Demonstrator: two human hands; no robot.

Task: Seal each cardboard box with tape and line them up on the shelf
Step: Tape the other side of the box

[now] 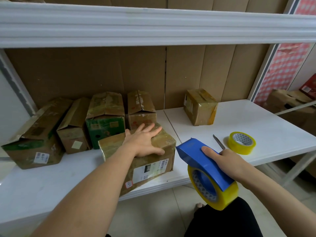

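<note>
Two hands work at a white shelf (256,117). Nearest, at five o'clock, the right hand (229,161) curls round a blue tape dispenser (201,156) loaded with a glossy yellow roll (222,195), its toothed nose pointing at the near cardboard box (153,165) just to its left. At the centre the left hand (145,141) lies flat on that box's taped, shiny top, fingers straight and spread, gripping nothing. The box is brown, rectangular, with a white label on its front. At two o'clock lie a slim knife (218,141) and a spare yellow tape roll (242,142). Farther back, at ten o'clock, four worn boxes (89,120) stand in a row; at one o'clock a small taped box (200,106) stands apart.
</note>
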